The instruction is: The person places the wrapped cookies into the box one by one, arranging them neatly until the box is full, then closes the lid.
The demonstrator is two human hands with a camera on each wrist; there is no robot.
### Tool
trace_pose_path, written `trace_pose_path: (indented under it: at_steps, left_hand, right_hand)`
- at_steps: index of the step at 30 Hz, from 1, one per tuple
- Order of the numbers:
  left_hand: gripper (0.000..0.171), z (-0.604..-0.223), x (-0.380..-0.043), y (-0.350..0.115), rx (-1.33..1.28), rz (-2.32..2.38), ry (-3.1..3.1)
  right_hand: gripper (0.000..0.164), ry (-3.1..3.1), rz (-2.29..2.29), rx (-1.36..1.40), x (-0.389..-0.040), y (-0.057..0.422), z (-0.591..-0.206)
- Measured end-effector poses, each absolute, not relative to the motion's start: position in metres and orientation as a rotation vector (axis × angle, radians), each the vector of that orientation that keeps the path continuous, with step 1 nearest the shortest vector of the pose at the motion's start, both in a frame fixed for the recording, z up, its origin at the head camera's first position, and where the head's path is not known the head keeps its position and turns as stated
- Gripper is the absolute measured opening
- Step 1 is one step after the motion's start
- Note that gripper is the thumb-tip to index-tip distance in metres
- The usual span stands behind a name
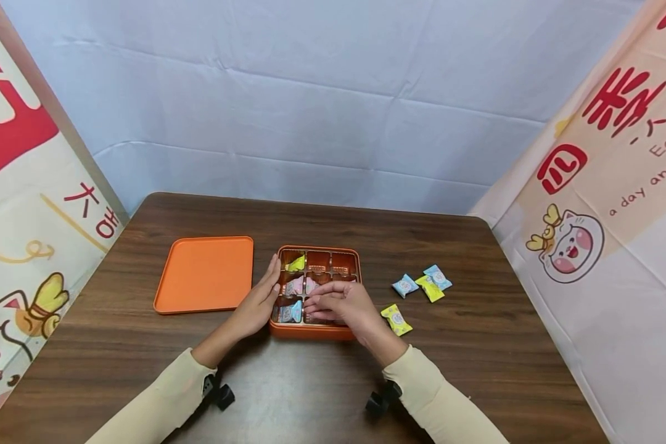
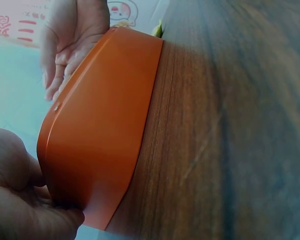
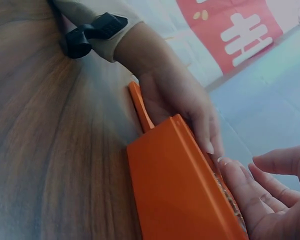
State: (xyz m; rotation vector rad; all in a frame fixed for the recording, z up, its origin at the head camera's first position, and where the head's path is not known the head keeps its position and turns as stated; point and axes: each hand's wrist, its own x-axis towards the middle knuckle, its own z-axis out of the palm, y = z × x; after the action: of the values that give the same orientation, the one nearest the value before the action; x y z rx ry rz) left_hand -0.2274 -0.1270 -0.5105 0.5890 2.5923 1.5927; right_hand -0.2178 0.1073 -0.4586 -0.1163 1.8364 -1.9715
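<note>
An orange box [image 1: 313, 333] with a brown compartment tray stands on the table. In its left column lie a yellow wrapped candy [image 1: 296, 264], a pink candy [image 1: 294, 286] and a blue candy [image 1: 291, 312]; another pink candy [image 1: 311, 284] sits in the middle compartment. My left hand [image 1: 258, 302] rests against the box's left side, its fingers extended in the head view. Over the front middle of the tray is my right hand [image 1: 341, 305], hiding several compartments. Its fingers [image 3: 242, 187] are loosely extended at the box's rim, with nothing visible between them.
To the left of the box lies an orange lid [image 1: 205, 274]. At the right are loose candies: a blue one [image 1: 405, 285], another blue one [image 1: 438, 275], a yellow one [image 1: 430, 288], and a nearer yellow one [image 1: 396, 319] close to my right wrist.
</note>
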Motion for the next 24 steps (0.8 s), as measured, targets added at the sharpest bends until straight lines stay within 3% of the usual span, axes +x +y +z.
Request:
trace_pose_path:
  at_steps: [24]
  left_hand:
    - [0.058, -0.508, -0.233, -0.129, 0.596, 1.571, 2.590]
  right_hand:
    - [0.036, 1.996, -2.110, -0.047, -0.205, 0.163, -0.443]
